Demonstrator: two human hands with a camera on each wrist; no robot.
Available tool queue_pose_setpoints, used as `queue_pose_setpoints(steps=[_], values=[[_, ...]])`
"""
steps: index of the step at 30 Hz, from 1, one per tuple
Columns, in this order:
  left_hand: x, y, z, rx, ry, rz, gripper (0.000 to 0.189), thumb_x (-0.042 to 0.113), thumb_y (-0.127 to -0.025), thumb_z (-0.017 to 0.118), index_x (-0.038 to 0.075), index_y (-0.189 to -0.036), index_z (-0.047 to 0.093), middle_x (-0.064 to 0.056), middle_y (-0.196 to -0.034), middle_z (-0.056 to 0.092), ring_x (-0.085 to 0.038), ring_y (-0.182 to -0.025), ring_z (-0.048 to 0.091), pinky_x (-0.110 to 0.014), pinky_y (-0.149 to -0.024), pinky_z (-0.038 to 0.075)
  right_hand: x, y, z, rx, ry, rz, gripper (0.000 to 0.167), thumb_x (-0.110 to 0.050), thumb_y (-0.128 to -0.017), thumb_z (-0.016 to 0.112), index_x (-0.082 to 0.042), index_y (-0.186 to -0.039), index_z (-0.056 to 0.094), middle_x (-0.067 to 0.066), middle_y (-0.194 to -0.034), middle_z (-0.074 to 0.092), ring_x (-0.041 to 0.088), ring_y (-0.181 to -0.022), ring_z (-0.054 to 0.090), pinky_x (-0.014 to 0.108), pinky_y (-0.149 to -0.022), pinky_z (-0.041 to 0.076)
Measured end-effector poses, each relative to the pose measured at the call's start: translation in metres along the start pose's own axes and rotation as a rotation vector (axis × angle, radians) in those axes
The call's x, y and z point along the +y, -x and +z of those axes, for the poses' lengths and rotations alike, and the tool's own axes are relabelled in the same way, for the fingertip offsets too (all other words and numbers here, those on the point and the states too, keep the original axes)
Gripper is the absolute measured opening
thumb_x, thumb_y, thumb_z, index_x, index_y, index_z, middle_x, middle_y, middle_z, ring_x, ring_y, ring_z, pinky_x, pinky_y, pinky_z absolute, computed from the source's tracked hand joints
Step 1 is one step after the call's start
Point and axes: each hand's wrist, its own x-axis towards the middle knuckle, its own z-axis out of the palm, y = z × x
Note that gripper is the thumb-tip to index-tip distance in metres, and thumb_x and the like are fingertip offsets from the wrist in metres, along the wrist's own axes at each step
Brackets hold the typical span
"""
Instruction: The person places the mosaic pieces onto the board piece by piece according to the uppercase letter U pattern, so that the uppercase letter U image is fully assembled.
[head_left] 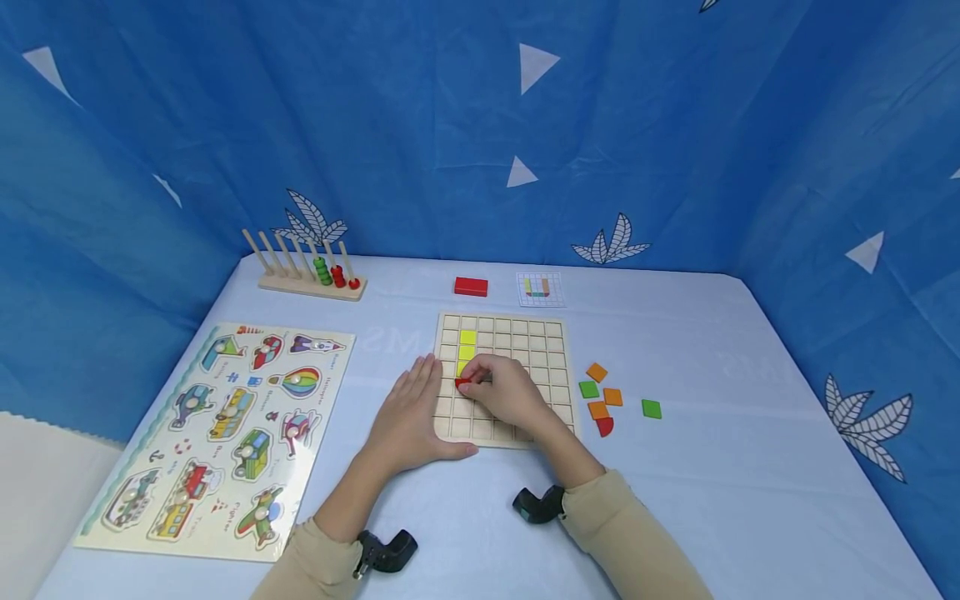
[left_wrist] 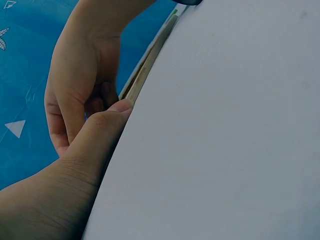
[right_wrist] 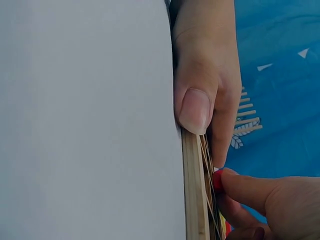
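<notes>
A square wooden grid board (head_left: 536, 342) lies in the middle of the table. Several yellow square tiles (head_left: 467, 337) run down one column near its left side. My right hand (head_left: 512, 396) pinches a small red piece (head_left: 462, 382) between thumb and fingers, just below the yellow tiles; in the right wrist view the red piece (right_wrist: 218, 181) shows at the fingertips, close to the grid. With fingers straight along the board's left edge, my left hand (head_left: 405, 421) steadies it, its thumb (left_wrist: 121, 105) against the near edge.
Right of the board lie orange tiles (head_left: 612, 397), green tiles (head_left: 652, 408) and a red quarter-circle (head_left: 605, 426). Behind it are a red block (head_left: 471, 287) and a pattern card (head_left: 540, 290). A vehicle puzzle board (head_left: 300, 467) and a wooden bead rack (head_left: 307, 287) stand to the left.
</notes>
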Motion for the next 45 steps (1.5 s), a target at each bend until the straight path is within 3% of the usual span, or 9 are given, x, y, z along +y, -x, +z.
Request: queue_pose_setpoints(steps=[10, 17, 35, 45], values=[[-0.0003, -0.0005, 0.0, -0.009, -0.003, -0.003, 0.14, 0.089, -0.061, 0.064, 0.003, -0.159, 0.013, -0.01, -0.168, 0.01, -0.024, -0.157, 0.006, -0.045, -0.126, 0.014, -0.002, 0.0016, 0.0003, 0.002, 0.007, 0.006, 0.007, -0.021, -0.088, 0.076, -0.023, -0.093, 0.071, -0.008, -0.081, 0.066, 0.014, -0.079, 0.06, 0.029, -0.074, 0.05], [0.0001, -0.0003, -0.0005, -0.008, 0.003, -0.001, 0.139, 0.088, -0.061, 0.064, 0.003, -0.159, 0.013, -0.011, -0.168, 0.011, -0.024, -0.157, 0.007, -0.045, -0.126, 0.014, -0.0009, 0.0032, -0.0005, 0.037, 0.006, -0.023, 0.007, -0.019, -0.086, 0.078, -0.021, -0.09, 0.074, -0.009, -0.09, 0.064, 0.012, -0.087, 0.06, 0.03, -0.083, 0.051], [0.0007, -0.0004, -0.0006, -0.011, -0.004, 0.0, 0.139, 0.088, -0.061, 0.064, 0.002, -0.158, 0.014, -0.012, -0.167, 0.012, -0.025, -0.157, 0.007, -0.045, -0.126, 0.014, 0.0016, 0.0051, -0.0033, 0.029, 0.014, -0.042, 0.016, -0.021, -0.083, 0.081, -0.016, -0.098, 0.08, -0.008, -0.093, 0.067, 0.009, -0.092, 0.061, 0.027, -0.084, 0.055], [0.0005, -0.0001, -0.0003, -0.006, 0.0, 0.001, 0.138, 0.087, -0.061, 0.065, 0.002, -0.158, 0.014, -0.011, -0.168, 0.011, -0.025, -0.157, 0.007, -0.045, -0.126, 0.014, 0.0037, 0.0058, -0.0048, 0.025, 0.028, -0.064, 0.014, -0.018, -0.082, 0.082, -0.014, -0.095, 0.08, -0.007, -0.093, 0.067, 0.009, -0.091, 0.061, 0.026, -0.084, 0.055]])
